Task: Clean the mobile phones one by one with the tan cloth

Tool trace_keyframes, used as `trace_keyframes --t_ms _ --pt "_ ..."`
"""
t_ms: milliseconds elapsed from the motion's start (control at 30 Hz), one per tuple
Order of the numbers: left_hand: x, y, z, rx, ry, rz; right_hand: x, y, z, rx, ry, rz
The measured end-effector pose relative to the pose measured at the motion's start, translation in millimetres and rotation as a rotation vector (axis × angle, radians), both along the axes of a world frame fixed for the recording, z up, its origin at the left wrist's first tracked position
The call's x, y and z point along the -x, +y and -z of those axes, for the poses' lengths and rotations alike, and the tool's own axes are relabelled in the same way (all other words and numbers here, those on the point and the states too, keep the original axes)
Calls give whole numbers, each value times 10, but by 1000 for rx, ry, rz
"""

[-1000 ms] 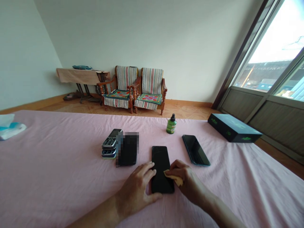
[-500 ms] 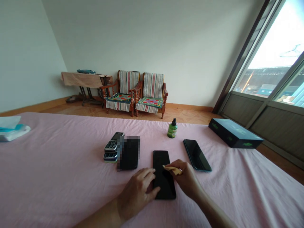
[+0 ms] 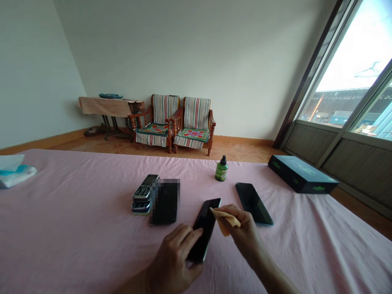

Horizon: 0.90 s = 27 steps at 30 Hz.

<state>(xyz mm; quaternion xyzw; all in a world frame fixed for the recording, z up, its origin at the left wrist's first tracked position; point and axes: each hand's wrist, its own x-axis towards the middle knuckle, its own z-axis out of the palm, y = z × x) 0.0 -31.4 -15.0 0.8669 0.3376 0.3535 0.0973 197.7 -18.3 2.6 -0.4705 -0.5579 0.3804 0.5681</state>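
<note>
My left hand (image 3: 176, 257) grips the lower left part of a black smartphone (image 3: 207, 224), which is tilted and turned on the pink cloth. Pinched in my right hand (image 3: 241, 228) is a folded yellow cloth (image 3: 228, 218); its tip is at the phone's upper right edge, and I cannot tell whether it touches. Right of that hand, another smartphone (image 3: 254, 203) lies flat, screen up. To the left are a dark flat device (image 3: 167, 202), partly blurred out, and a stack of keypad phones (image 3: 143, 194).
A green bottle with a black cap (image 3: 221, 168) stands beyond the phones. A black box (image 3: 303, 174) lies at the right edge of the pink cloth (image 3: 76, 228). A pack of tissues (image 3: 16, 173) is at far left. Two wooden armchairs (image 3: 191, 122) stand by the wall.
My left hand has taken hold of the phone and tilted it, turning its top to the right. The yellow cloth has moved from the screen's middle toward its upper right edge.
</note>
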Motion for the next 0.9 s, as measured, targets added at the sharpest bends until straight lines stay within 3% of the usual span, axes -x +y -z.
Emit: trace_keyframes --t_ms 267,500,633,833,900 --pt "53 2 53 -107 -124 7 -152 336 33 -221 -287 215" --pt "90 -13 78 -132 -124 59 -155 507 64 -289 -516 195" --pt "86 -3 43 -139 -106 43 -47 365 77 -382 -565 119" --pt "73 3 90 -99 -139 -6 245 -98 112 -466 -555 -39" --pt "72 5 102 -77 -153 -23 254 -117 103 -473 -566 -49"
